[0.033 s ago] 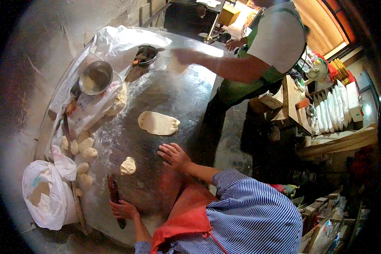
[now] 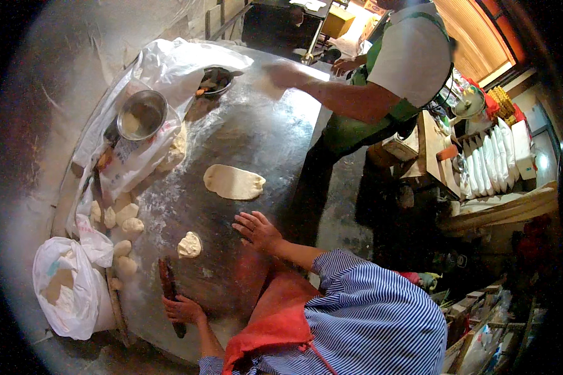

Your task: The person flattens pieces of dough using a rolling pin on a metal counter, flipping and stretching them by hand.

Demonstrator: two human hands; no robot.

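Head view: holds pin (image 2: pixel 167 279) in left hand (image 2: pixel 185 309), fingers across it; shows right hand (image 2: pixel 260 234) empty, palm down, fingers spread. Has lump (image 2: pixel 189 245) ahead of left grip, just off pin's far end; flat dough (image 2: pixel 234 182) ahead of right hand. For even rolling, probably best to press lightly, both hands on pin.

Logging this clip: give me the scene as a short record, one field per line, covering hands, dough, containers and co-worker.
Left hand: laid across a dark rod
Right hand: open, fingers spread, at the metal table
Dough: flattened oval; small lump
Containers: metal pot; white bag
Co-worker: person, arm over table's far end
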